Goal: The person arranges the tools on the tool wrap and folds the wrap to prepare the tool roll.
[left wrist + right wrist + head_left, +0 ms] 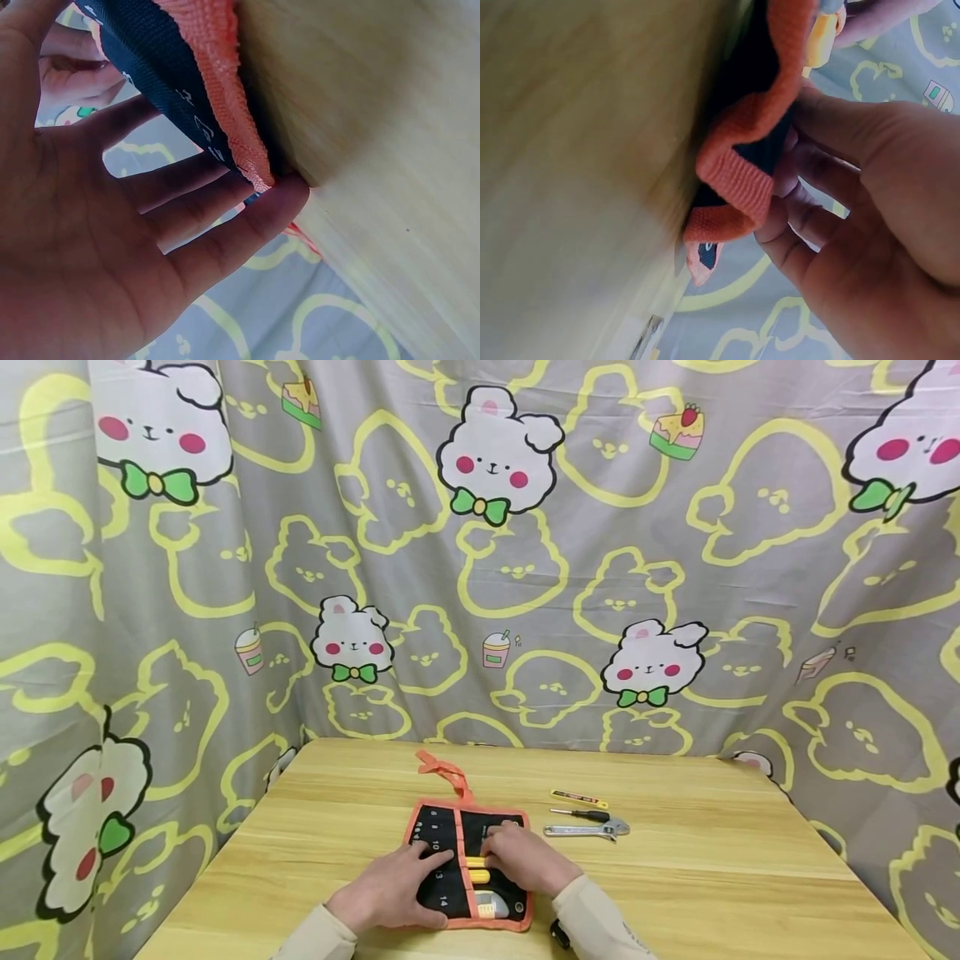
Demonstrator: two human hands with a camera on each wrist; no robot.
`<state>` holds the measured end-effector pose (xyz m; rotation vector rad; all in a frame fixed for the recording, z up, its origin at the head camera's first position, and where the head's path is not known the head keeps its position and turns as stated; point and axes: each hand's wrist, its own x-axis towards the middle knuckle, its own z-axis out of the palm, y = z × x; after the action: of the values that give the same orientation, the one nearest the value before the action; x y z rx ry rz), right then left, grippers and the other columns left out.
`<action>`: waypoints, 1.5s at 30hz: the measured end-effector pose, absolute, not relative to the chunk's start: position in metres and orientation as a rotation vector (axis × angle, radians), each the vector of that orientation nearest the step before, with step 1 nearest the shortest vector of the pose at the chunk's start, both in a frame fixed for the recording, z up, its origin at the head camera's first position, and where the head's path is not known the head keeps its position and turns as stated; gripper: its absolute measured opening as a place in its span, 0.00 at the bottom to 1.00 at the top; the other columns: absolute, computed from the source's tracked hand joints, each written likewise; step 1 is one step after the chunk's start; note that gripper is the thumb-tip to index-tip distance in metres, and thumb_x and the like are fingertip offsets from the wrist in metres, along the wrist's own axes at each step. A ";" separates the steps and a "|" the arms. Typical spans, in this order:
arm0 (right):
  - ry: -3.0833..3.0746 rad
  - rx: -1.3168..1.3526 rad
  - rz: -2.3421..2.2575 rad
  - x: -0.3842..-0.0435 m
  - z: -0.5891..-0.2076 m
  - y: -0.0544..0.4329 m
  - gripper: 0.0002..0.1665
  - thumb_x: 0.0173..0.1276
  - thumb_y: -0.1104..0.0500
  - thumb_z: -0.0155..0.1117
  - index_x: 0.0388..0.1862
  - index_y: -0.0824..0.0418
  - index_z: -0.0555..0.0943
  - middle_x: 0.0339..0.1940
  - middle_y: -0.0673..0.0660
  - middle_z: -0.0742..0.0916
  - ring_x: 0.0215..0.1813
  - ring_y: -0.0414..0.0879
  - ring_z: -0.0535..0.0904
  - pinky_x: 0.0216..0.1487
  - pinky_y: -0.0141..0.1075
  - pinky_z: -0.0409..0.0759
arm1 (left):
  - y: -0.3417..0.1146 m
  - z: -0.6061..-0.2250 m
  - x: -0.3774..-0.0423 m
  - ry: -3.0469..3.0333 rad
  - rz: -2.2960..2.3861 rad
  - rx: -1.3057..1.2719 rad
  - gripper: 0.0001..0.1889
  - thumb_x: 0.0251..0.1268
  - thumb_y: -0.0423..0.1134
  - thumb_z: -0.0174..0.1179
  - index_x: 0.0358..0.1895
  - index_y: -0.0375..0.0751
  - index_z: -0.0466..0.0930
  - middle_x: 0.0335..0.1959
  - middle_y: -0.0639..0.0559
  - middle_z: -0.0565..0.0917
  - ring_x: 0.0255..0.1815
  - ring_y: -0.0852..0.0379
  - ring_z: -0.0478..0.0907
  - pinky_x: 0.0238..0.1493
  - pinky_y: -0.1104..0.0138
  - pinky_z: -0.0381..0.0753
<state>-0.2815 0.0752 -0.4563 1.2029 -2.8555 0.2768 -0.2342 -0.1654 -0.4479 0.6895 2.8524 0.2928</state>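
Observation:
A black tool pouch (435,893) with orange trim and printed numbers lies unfolded on the table. My left hand (401,885) rests on its left half, fingers fairly straight; in the left wrist view the little finger is at the orange edge (225,112). Over the right half, my right hand (528,857) has its fingers bent down at the pockets, beside a yellow handle (476,862). Whether it pinches anything I cannot tell. Lower in the pouch sit a second yellow handle (478,877) and a grey-and-yellow tool (491,906). The right wrist view shows the folded orange trim (739,187) by the fingers.
Right of the pouch lie an adjustable wrench (585,831), a black-handled screwdriver (585,815) and a slim yellow item (579,798). An orange strap (446,770) trails from the pouch's far edge. A small black object (559,934) shows beside the right sleeve. Patterned curtains (487,568) surround the table.

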 end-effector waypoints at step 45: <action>-2.829 0.708 0.745 -0.300 -0.446 0.230 0.17 0.66 0.54 0.75 0.51 0.58 0.88 0.43 0.54 0.79 0.45 0.52 0.71 0.45 0.43 0.71 | -0.166 -0.448 -0.232 2.850 0.311 0.665 0.45 0.51 0.70 0.71 0.74 0.60 0.71 0.71 0.38 0.72 0.67 0.35 0.74 0.59 0.40 0.77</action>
<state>-0.3000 0.2298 -0.4462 0.7081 -2.8291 0.7450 -0.2319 -0.1655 -0.4479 0.6650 2.8504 0.3112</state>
